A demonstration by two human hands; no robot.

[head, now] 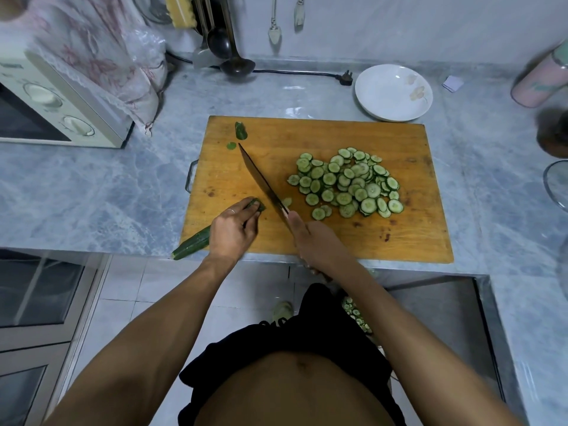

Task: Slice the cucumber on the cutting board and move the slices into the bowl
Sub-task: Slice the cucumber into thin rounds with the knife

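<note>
1. Our left hand curls its grip over the cucumber, pinning it to the near left corner of the wooden cutting board; the uncut tail sticks out over the board's edge.
2. Our right hand has its grip wrapped round the handle of the cleaver, whose blade stands just beside the cucumber's cut end.
3. A heap of cucumber slices lies on the board's right half, well apart from the white bowl.
4. The bowl sits on the marble table just beyond the board's far right corner.
5. A cucumber end piece rests near the far left corner.
</note>
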